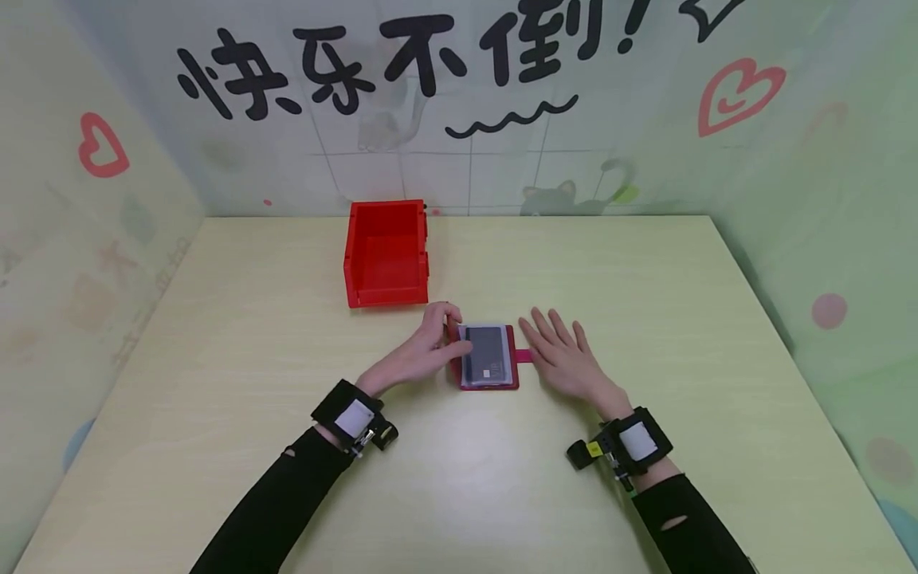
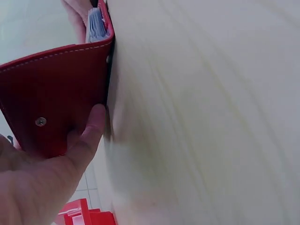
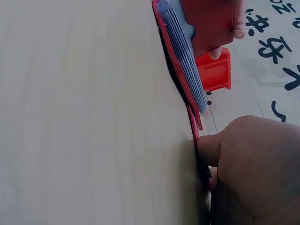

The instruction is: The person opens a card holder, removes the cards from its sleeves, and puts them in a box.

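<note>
A red card holder (image 1: pixel 515 375) lies opened on the table, its clear sleeves (image 3: pixel 180 44) stacked inside and a dark card showing on top. My left hand (image 1: pixel 423 347) grips its raised left cover (image 2: pixel 61 93), thumb on one side and fingers on the other. A snap button (image 2: pixel 41 122) shows on that cover in the left wrist view. Over the pink strap (image 1: pixel 524 355) at the holder's right side, my right hand (image 1: pixel 570 363) rests flat with its fingers straight and spread. In the right wrist view its thumb touches the strap.
A red open-fronted bin (image 1: pixel 387 247) stands at the table's back edge, beyond my left hand. Printed backdrop walls enclose the pale wooden table (image 1: pixel 459 494) at the back and on both sides.
</note>
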A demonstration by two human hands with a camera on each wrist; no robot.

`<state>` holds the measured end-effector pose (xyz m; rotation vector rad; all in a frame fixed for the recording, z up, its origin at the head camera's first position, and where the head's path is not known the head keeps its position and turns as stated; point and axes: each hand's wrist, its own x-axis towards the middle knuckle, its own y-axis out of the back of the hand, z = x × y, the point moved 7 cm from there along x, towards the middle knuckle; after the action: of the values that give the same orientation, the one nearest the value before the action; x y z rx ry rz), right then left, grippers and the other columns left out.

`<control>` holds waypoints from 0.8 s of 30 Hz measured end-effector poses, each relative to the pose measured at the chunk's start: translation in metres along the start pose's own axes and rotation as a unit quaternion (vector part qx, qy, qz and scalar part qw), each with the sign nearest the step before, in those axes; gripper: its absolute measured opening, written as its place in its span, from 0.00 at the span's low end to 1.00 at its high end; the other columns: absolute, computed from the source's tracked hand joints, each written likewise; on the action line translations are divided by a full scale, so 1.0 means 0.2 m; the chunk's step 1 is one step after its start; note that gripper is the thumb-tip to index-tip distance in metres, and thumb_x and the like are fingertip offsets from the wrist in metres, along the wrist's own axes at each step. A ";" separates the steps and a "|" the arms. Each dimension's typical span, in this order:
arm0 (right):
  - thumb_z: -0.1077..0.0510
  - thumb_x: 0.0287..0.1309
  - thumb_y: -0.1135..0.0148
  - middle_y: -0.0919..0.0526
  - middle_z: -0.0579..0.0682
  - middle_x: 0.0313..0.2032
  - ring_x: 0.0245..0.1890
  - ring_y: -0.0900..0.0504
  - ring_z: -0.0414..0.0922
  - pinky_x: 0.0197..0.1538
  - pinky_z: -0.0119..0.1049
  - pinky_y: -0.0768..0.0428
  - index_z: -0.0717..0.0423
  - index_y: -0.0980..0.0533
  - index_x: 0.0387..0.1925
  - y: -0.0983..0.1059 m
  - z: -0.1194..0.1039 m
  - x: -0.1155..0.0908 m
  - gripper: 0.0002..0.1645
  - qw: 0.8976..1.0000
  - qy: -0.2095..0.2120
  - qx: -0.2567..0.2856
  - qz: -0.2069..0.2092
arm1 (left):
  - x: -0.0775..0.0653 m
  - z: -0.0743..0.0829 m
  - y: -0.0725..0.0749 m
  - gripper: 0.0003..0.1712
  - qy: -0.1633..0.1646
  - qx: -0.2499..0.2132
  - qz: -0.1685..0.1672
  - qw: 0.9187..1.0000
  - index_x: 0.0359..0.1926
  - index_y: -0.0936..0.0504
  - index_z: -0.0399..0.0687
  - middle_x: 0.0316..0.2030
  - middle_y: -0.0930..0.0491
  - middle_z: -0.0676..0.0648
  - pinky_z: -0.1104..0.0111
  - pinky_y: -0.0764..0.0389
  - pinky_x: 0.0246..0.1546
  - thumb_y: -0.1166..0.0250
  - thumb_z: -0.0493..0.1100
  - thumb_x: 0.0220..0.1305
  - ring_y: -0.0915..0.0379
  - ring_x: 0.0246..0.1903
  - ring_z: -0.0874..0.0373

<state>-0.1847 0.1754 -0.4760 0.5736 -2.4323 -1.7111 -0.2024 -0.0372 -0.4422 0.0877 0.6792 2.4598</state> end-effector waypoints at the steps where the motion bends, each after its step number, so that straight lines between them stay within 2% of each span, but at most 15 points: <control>1: 0.50 0.76 0.57 0.54 0.55 0.81 0.81 0.61 0.59 0.77 0.67 0.63 0.50 0.48 0.79 0.00 0.00 0.00 0.35 1.000 0.000 -0.006 0.000 | -0.01 -0.01 0.01 0.24 0.001 -0.003 0.002 1.000 0.59 0.43 0.43 0.59 0.40 0.39 0.57 0.29 0.57 0.42 0.40 0.69 0.41 0.61 0.48; 4: 0.49 0.77 0.58 0.54 0.55 0.81 0.82 0.61 0.58 0.77 0.66 0.64 0.50 0.49 0.79 0.00 0.00 0.00 0.35 1.000 -0.003 -0.014 -0.004 | -0.03 -0.03 0.03 0.26 0.005 -0.015 0.002 1.000 0.62 0.43 0.40 0.62 0.40 0.37 0.52 0.30 0.62 0.44 0.33 0.66 0.43 0.65 0.44; 7: 0.49 0.77 0.58 0.55 0.55 0.81 0.81 0.61 0.58 0.77 0.66 0.64 0.50 0.50 0.79 0.00 -0.01 0.00 0.35 1.000 -0.005 -0.011 -0.008 | -0.07 -0.07 0.05 0.30 0.023 -0.013 -0.001 1.000 0.65 0.44 0.39 0.64 0.40 0.36 0.51 0.28 0.61 0.44 0.31 0.64 0.43 0.65 0.42; 13: 0.48 0.78 0.60 0.57 0.55 0.81 0.81 0.63 0.59 0.77 0.66 0.65 0.51 0.51 0.80 0.00 -0.02 0.00 0.35 1.000 -0.012 -0.005 -0.017 | -0.11 -0.10 0.08 0.40 0.045 0.047 0.003 0.998 0.71 0.47 0.38 0.69 0.44 0.36 0.47 0.28 0.65 0.38 0.33 0.63 0.45 0.68 0.41; 18: 0.49 0.78 0.60 0.57 0.55 0.81 0.81 0.64 0.59 0.77 0.66 0.66 0.50 0.51 0.80 0.00 -0.02 0.00 0.35 1.000 -0.018 -0.005 -0.021 | -0.11 -0.11 0.09 0.43 0.041 0.104 0.017 0.994 0.72 0.45 0.40 0.72 0.47 0.36 0.45 0.32 0.69 0.33 0.34 0.60 0.50 0.71 0.40; 24: 0.50 0.77 0.57 0.54 0.57 0.80 0.81 0.61 0.60 0.77 0.67 0.65 0.51 0.48 0.79 0.01 -0.03 -0.01 0.34 1.000 -0.007 0.010 0.003 | -0.10 -0.07 0.06 0.38 0.006 0.157 0.013 0.988 0.68 0.33 0.42 0.64 0.33 0.39 0.45 0.34 0.67 0.30 0.33 0.55 0.41 0.66 0.43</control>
<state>-0.1819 0.1706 -0.4720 0.5588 -2.4614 -1.6961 -0.1962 -0.0631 -0.4466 0.2037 1.0716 2.3602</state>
